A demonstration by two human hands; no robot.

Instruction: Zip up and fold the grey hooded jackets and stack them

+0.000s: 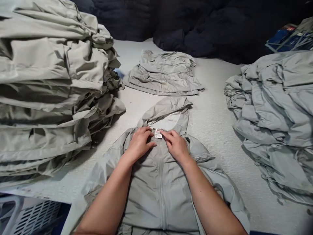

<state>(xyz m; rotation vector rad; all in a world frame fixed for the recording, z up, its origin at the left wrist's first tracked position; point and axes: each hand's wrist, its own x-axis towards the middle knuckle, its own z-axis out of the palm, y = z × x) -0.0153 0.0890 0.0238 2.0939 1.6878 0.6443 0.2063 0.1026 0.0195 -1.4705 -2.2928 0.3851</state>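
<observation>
A grey-green hooded zip jacket (158,195) lies flat and face up in front of me, its hood (166,111) spread towards the far side. My left hand (140,143) rests on the collar area just left of the zip, fingers spread near a small white neck label (158,133). My right hand (176,145) lies on the opposite side of the collar, its fingertips touching the label's right edge. Whether those fingertips pinch the label is hard to see.
A tall stack of similar jackets (49,88) rises on the left and a looser pile (276,111) lies on the right. A folded jacket (162,74) sits on the pale table (212,130) beyond the hood. Dark fabric (195,29) lines the back, and a plastic crate (31,215) is at lower left.
</observation>
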